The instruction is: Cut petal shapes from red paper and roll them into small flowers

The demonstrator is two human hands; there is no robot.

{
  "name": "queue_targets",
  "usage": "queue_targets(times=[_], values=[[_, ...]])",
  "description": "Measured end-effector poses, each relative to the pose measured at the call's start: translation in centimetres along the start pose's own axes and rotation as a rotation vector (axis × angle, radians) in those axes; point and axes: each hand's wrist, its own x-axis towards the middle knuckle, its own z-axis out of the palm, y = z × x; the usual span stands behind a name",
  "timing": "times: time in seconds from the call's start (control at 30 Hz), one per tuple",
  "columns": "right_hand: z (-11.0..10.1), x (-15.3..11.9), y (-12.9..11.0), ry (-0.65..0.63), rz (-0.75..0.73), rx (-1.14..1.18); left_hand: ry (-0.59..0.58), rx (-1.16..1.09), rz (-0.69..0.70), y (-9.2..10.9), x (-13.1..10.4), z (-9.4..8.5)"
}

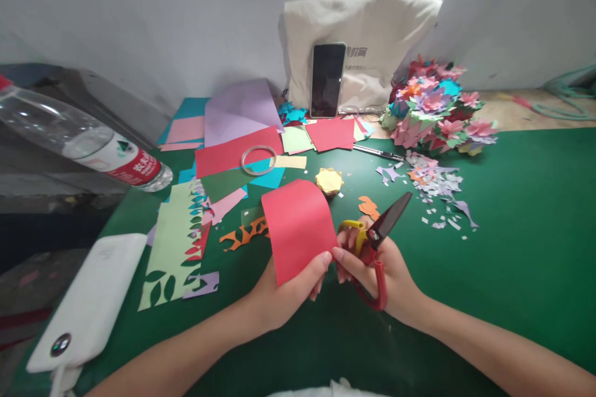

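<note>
Red paper pinched btwn L hand & R hand, R also holding scissors.

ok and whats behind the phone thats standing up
Behind the upright phone is a cream cloth bag, set against the wall. The phone covers part of the bag and the start of its printed lettering, so what lies directly behind it can't be seen.
</note>
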Motion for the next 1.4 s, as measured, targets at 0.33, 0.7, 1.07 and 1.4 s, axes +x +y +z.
queue_targets(times=[0.33, 0.7, 1.07, 1.4], values=[[-0.1, 0.0, 0.4, -0.015, -0.013, 0.033, -0.050, 0.016, 0.000, 0.5, -0.2, 0.0], [0.4, 0.0, 0.0, 0.007, -0.004, -0.006, -0.071, 0.113, -0.041, 0.7, -0.4, 0.1], [0.0, -0.6, -0.4, -0.043, 0.105, 0.064, 0.081, 0.283, 0.128, 2.5, -2.1, -0.7], [-1.1, -1.4, -1.0, -0.356, 0.133, -0.042, 0.216, 0.089, 0.252, 2.7, -1.9, -1.9]])
